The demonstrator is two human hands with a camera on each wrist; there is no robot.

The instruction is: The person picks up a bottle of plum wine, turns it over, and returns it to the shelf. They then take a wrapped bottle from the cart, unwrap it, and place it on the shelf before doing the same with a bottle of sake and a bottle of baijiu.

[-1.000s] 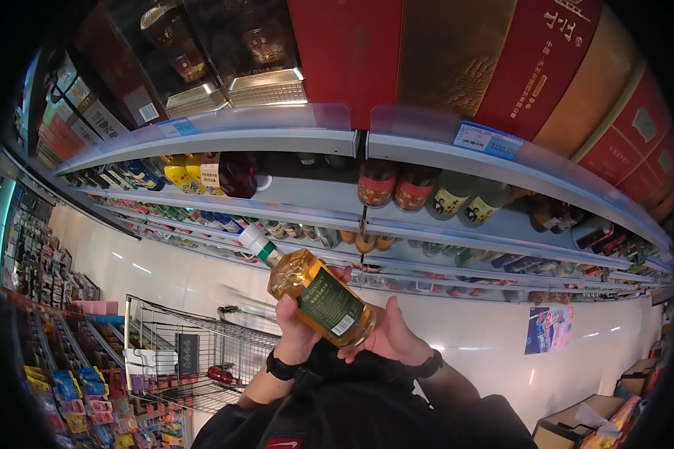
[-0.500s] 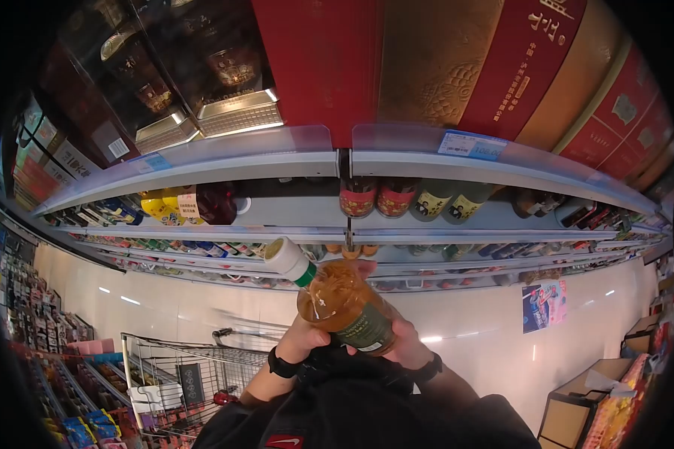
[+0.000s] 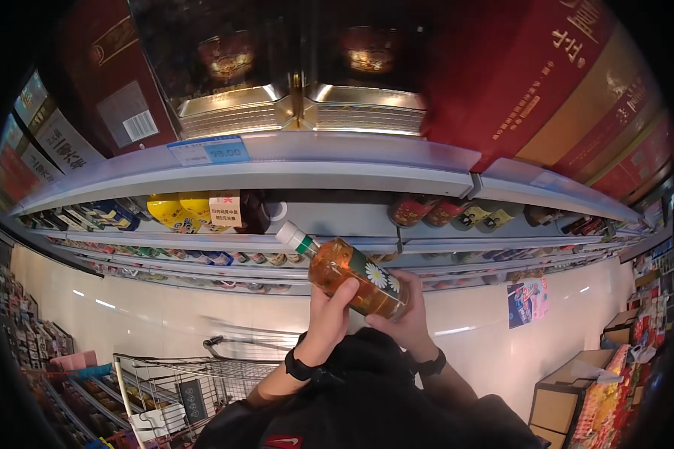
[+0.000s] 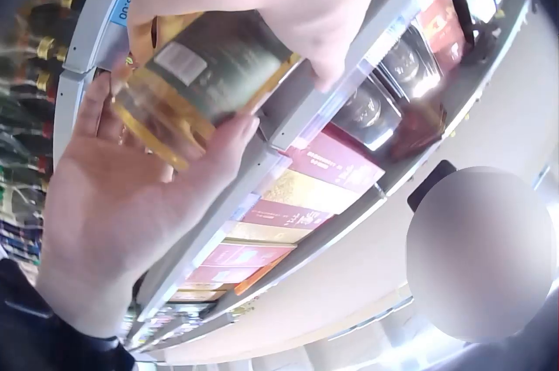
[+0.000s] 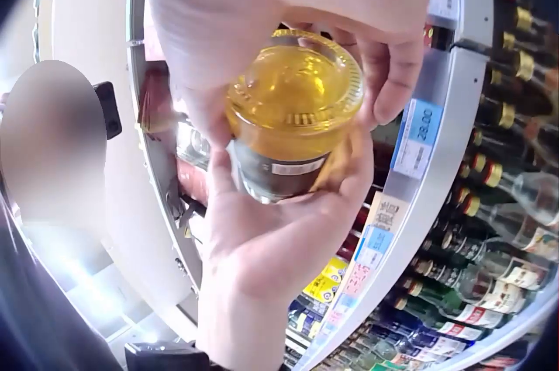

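You stand in a shop aisle before long grey shelves (image 3: 277, 176) stacked with red gift boxes (image 3: 547, 82) above and rows of bottles below; a wire trolley (image 3: 195, 374) waits at your left. Both hands grasp the amber bottle (image 3: 356, 278) at chest height, tilted, white cap up-left: left hand (image 3: 328, 314) curled round its middle, right hand (image 3: 398, 318) round its base. Since a moment ago it has turned, its daisy label now showing.
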